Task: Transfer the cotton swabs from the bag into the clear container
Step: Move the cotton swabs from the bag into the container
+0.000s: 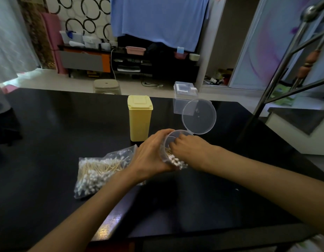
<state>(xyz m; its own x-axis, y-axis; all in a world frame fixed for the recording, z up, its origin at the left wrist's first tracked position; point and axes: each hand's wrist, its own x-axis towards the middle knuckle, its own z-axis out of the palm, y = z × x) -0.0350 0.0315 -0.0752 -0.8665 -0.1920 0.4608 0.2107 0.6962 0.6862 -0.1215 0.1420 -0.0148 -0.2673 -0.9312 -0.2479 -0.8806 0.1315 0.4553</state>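
Your left hand [151,154] is wrapping round the side of the clear container [168,142], fingers curled over its far wall and thumb side toward you, so it is clamped on that tub and tilting it with the mouth turned up and away from you. Your right hand [189,149] is reaching in from the right with its fingertips dipping into the container's mouth; the fingers are bunched together there, but the rim and your knuckles are hiding whether they are pinching any swabs, so I cannot tell what that hand is holding. A bundle of cotton swabs [175,160] is already lying inside the container, white tips crowding against its lower end nearest you, between your two wrists. The container's round hinged lid [199,116] is standing open, swung up and back behind your right hand.

Just left of your left wrist, the bag [101,171] is lying flat on the black table [48,135], its open end pointing toward your left hand and partly covered by it. It is holding a large heap of swabs, wooden stems in the middle and white tips massed at the near-left end.

Behind your hands a yellow box [139,118] with a closed lid is standing upright on the table, close to the container. Farther back and to the right a square clear box [184,91] is sitting near the table's far edge, behind the open lid.
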